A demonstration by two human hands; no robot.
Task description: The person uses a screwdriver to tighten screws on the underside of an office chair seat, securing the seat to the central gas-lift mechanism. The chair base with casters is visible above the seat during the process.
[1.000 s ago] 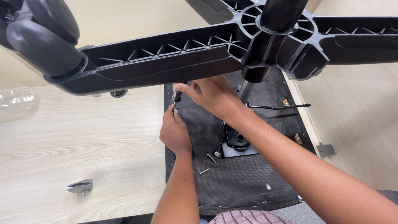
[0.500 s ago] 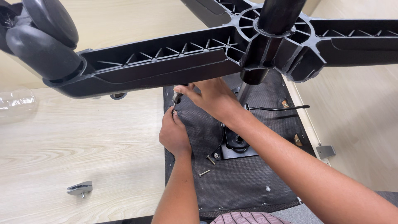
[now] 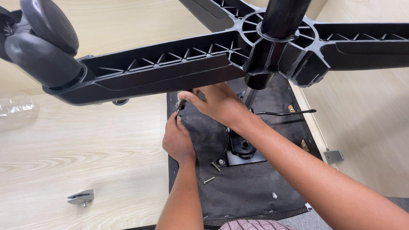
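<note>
We see the left hand (image 3: 178, 140) resting on the black fabric underside of an overturned chair seat (image 3: 247, 187), fingers curled in near the seat's front-left edge, fingertips pinched up at the lower end of a small dark tool (image 3: 180, 105); whether it truly grips the tool or only steadies it we cannot tell; the right hand (image 3: 215, 102) comes in from the right, just above the left hand, thumb and forefinger closed on the top of that same tool, other fingers loosely bent; the tool stands roughly upright between the two hands, right under the near arm of the chair's black star base (image 3: 170, 72); that base hangs over both hands, its ribbed arms spreading out from a central column (image 3: 272, 42); a twin caster wheel (image 3: 40, 47) sits at the arm's end, far up-left of the left hand; just right of the left wrist lies a black metal mounting plate (image 3: 240, 149) with a bolt in its corner; two loose screws (image 3: 209, 180) lie on the fabric just below-right of the left hand; a thin black lever (image 3: 285, 113) runs out right of the right forearm; on the pale wood floor (image 3: 64, 153), well down-left of the left hand, sits a small metal bracket (image 3: 81, 197); another grey bracket (image 3: 333, 156) lies beyond the right forearm; a clear plastic piece (image 3: 15, 111) is at far left.
</note>
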